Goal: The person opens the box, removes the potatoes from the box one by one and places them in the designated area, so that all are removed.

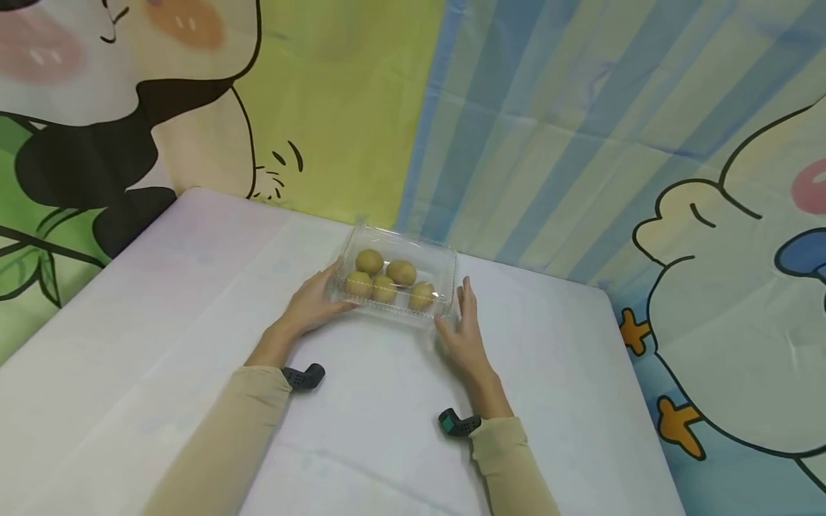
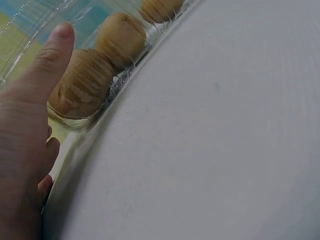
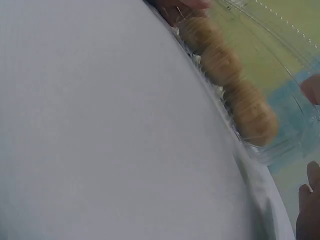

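Observation:
A clear plastic container [image 1: 435, 266] holds several round yellow-brown potatoes [image 1: 401, 273] near the far side of the white table. My left hand [image 1: 314, 301] grips its front left corner, the thumb [image 2: 59, 52] lying over the clear front wall and the other fingers around the left side, partly hidden. At the front right corner is my right hand [image 1: 467, 340], its fingers stretched out along the right side. The right thumb overlaps the container's wall in the right wrist view, where only parts of that hand show.
The white-covered table [image 1: 361, 416] ends just behind the container. A cartoon-printed curtain [image 1: 516, 129] hangs behind and on both sides. A dark wrist device [image 1: 305, 377] sits at the left cuff, and another [image 1: 459, 423] at the right cuff.

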Tool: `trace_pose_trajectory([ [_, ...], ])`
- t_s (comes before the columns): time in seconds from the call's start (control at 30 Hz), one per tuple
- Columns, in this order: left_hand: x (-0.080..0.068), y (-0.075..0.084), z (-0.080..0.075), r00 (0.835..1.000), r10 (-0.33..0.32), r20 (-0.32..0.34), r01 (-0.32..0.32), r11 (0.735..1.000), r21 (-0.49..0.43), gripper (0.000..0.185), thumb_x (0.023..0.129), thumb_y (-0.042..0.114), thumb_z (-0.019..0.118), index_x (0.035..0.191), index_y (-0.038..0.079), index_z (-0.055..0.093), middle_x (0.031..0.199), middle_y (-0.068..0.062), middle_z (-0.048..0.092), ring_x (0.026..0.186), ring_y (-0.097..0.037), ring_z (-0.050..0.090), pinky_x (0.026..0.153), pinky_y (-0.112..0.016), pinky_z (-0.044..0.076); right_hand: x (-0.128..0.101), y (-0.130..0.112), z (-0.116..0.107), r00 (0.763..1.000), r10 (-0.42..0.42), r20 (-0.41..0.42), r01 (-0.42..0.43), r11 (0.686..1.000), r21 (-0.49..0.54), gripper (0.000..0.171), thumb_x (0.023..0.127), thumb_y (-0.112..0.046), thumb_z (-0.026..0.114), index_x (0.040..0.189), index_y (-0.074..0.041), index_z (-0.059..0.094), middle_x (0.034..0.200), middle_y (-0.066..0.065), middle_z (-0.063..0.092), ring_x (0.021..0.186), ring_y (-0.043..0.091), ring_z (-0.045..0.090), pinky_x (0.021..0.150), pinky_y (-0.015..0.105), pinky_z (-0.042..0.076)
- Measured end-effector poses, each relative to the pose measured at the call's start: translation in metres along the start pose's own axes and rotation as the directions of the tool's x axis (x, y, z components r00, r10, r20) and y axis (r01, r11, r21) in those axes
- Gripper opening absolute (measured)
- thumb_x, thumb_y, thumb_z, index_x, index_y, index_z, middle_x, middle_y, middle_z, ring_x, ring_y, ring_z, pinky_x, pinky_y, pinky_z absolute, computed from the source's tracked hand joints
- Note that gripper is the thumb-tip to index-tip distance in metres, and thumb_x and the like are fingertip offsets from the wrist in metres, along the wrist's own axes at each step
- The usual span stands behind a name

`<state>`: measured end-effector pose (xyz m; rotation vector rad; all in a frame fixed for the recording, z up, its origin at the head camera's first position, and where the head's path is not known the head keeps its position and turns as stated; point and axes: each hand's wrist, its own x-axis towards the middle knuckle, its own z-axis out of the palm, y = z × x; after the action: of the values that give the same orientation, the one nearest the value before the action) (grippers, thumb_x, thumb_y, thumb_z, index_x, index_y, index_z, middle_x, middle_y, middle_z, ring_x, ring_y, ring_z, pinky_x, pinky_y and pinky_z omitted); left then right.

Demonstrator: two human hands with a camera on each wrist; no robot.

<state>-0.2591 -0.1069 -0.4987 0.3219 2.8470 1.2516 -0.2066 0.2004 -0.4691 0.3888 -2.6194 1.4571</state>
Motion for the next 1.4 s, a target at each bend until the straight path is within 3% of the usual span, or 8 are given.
trace_pose_trajectory([
  [0.17,0.000,0.002,-0.002,1.000,-0.007,0.000,0.007,1.000,0.006,0.108,0.063,0.068,0.065,0.145,0.024,0.012,0.148,-0.012,0.026,0.133,-0.041,0.025,0.106,-0.058,0.022,0.009,0.012,-0.008,0.987,-0.159,-0.015,0.151,0.960,-0.235,0.084,0.082,-0.027,0.063,0.146,-0.023,0.008,0.153,-0.003,0.001,0.141,0.019,0.006,0.108,0.054,0.022],
  [0.27,0.001,0.003,-0.001,1.000,-0.008,-0.006,0.008,1.000,0.000,0.105,0.063,0.067,0.065,0.145,0.025,0.013,0.148,-0.011,0.027,0.132,-0.042,0.025,0.106,-0.059,0.022,0.015,0.012,-0.014,0.974,-0.227,0.019,0.223,0.935,-0.277,0.081,0.080,-0.025,0.065,0.145,-0.024,0.016,0.153,-0.001,0.005,0.140,0.021,0.009,0.106,0.055,0.026],
  [0.4,0.001,0.002,0.003,1.000,-0.014,0.002,0.014,1.000,0.006,0.104,0.063,0.069,0.063,0.145,0.030,0.012,0.148,-0.007,0.026,0.133,-0.042,0.023,0.105,-0.060,0.021,0.020,0.009,-0.022,0.961,-0.262,0.085,0.275,0.911,-0.308,0.077,0.080,-0.025,0.067,0.143,-0.024,0.023,0.153,0.001,0.010,0.140,0.021,0.010,0.108,0.053,0.022],
  [0.57,-0.001,0.003,0.006,1.000,-0.008,0.012,0.008,0.999,0.039,0.103,0.063,0.072,0.060,0.145,0.026,0.016,0.145,-0.011,0.032,0.132,-0.045,0.022,0.104,-0.061,0.022,0.022,0.000,-0.034,0.956,-0.221,0.192,0.272,0.912,-0.308,0.072,0.080,-0.028,0.068,0.141,-0.025,0.029,0.152,0.003,0.014,0.139,0.020,0.014,0.106,0.052,0.029],
  [0.7,-0.003,0.003,0.005,1.000,-0.011,0.014,0.011,0.998,0.061,0.104,0.062,0.076,0.056,0.144,0.024,0.019,0.142,-0.014,0.037,0.132,-0.045,0.023,0.104,-0.061,0.023,0.024,-0.010,-0.042,0.956,-0.141,0.258,0.219,0.928,-0.302,0.071,0.078,-0.029,0.070,0.139,-0.026,0.034,0.152,0.001,0.014,0.139,0.020,0.014,0.105,0.050,0.031],
  [0.83,-0.003,0.001,0.004,1.000,-0.022,0.015,0.021,0.998,0.067,0.105,0.060,0.080,0.052,0.144,0.026,0.019,0.142,-0.013,0.037,0.132,-0.045,0.023,0.104,-0.061,0.023,0.028,-0.023,-0.046,0.949,-0.067,0.307,0.175,0.924,-0.340,0.071,0.077,-0.025,0.072,0.138,-0.025,0.035,0.152,-0.003,0.012,0.139,0.020,0.014,0.105,0.047,0.032],
  [1.2,-0.005,-0.003,0.003,1.000,-0.012,0.002,0.011,0.998,0.057,0.102,0.060,0.079,0.053,0.143,0.026,0.023,0.141,-0.014,0.038,0.130,-0.043,0.028,0.103,-0.059,0.027,0.033,-0.047,-0.050,0.935,0.044,0.351,0.103,0.915,-0.391,0.070,0.077,-0.017,0.071,0.138,-0.023,0.037,0.152,-0.004,0.011,0.140,0.021,0.014,0.106,0.046,0.032],
  [1.4,-0.002,0.000,0.003,1.000,0.002,-0.023,-0.002,1.000,0.018,0.100,0.060,0.076,0.056,0.142,0.028,0.026,0.142,-0.012,0.037,0.130,-0.036,0.034,0.104,-0.053,0.031,0.036,-0.048,-0.054,0.936,0.037,0.349,0.116,0.905,-0.409,0.072,0.077,-0.017,0.071,0.139,-0.024,0.036,0.153,-0.003,0.010,0.140,0.022,0.013,0.105,0.047,0.033],
])
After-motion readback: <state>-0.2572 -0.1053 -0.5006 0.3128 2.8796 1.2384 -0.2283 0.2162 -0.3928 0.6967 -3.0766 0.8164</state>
